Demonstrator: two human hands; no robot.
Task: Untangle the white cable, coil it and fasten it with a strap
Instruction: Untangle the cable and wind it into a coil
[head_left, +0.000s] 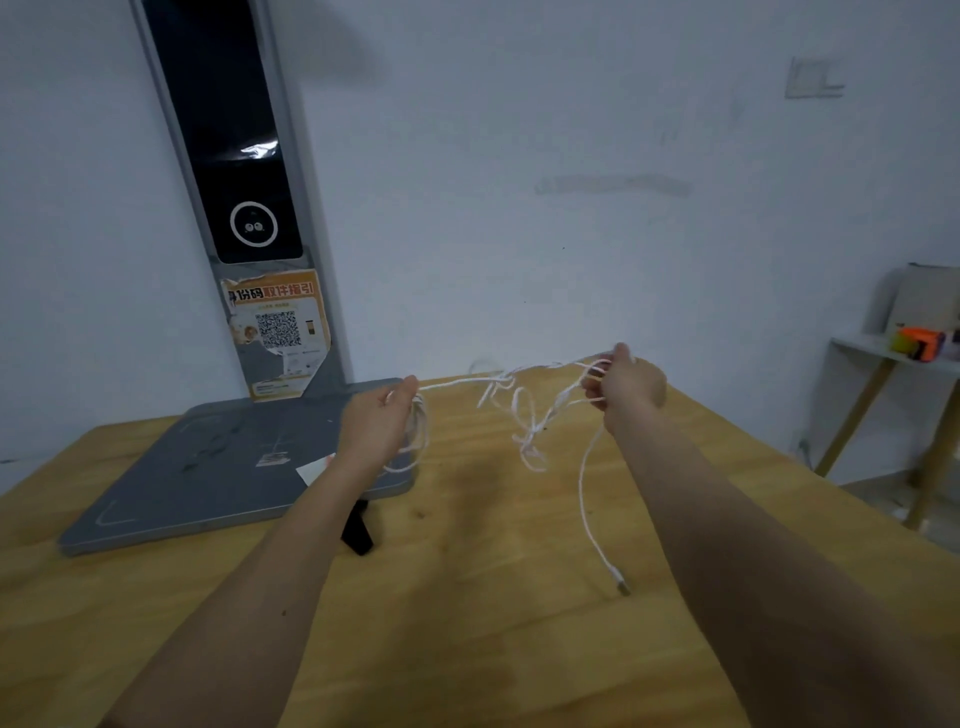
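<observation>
White cable (524, 415) is held in the air between the two hands, above the wooden bench (467, 597). A few loose loops hang from the left hand (382, 421), whose fingers are curled round them, and a taut run leads across to the right hand (626, 387), which is closed on several strands. Between the hands a small knot of tangled loops dangles, and below the right hand one free end drops to the bench, where its plug (620, 582) rests. The cable is judged to be light, thin and limp, with a fairly smooth jacket; hard pulling would probably tighten the knot, so it is better taken just beside the tangle and eased apart. Near the left forearm a black strap (357, 532) lies on the bench, partly under a grey base plate (218, 483).
</observation>
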